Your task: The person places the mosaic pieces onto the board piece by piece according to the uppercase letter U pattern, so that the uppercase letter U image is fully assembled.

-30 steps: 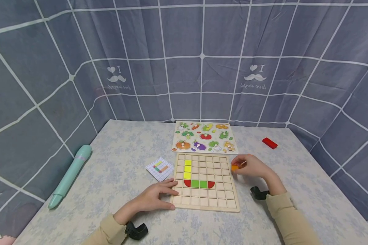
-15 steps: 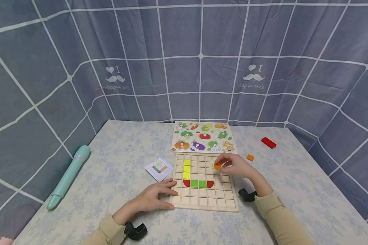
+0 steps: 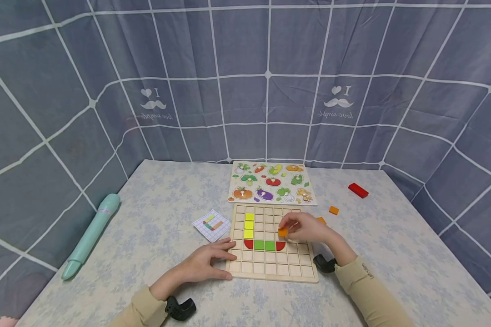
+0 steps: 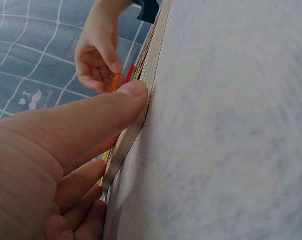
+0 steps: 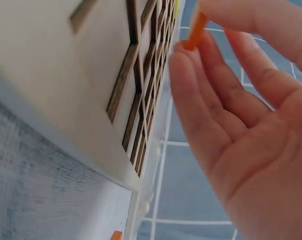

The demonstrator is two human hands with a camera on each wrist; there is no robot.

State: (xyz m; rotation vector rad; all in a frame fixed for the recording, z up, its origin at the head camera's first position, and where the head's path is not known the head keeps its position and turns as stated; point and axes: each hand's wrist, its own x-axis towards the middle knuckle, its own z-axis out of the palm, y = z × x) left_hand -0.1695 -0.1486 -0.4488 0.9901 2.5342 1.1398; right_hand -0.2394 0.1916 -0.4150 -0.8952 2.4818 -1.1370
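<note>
A wooden grid board [image 3: 270, 269] lies on the table, with three yellow squares [image 3: 249, 225] in a column. Below them runs a row of two green squares [image 3: 264, 245] between two rounded red pieces [image 3: 280, 246]. My right hand [image 3: 304, 227] pinches an orange square tile [image 3: 283, 232] over the board, just above the right red piece. Close up in the right wrist view, the orange tile [image 5: 195, 32] stands edge-on between thumb and fingertips. My left hand [image 3: 206, 262] rests its extended fingers along the board's left edge; the left wrist view shows the thumb [image 4: 133, 92] against that edge.
One orange tile [image 3: 333, 210] lies right of the board, another [image 3: 321, 220] partly behind the right hand. A red block [image 3: 358, 190] sits farther back. Behind the board is a vegetable puzzle [image 3: 272, 181]; a pattern card [image 3: 212, 225] and a teal tube-like object [image 3: 92, 236] lie left.
The right hand has carried the orange tile leftward from the board's right edge to above the red piece. Orange tiles behind that hand have come into view. The left hand stays put.
</note>
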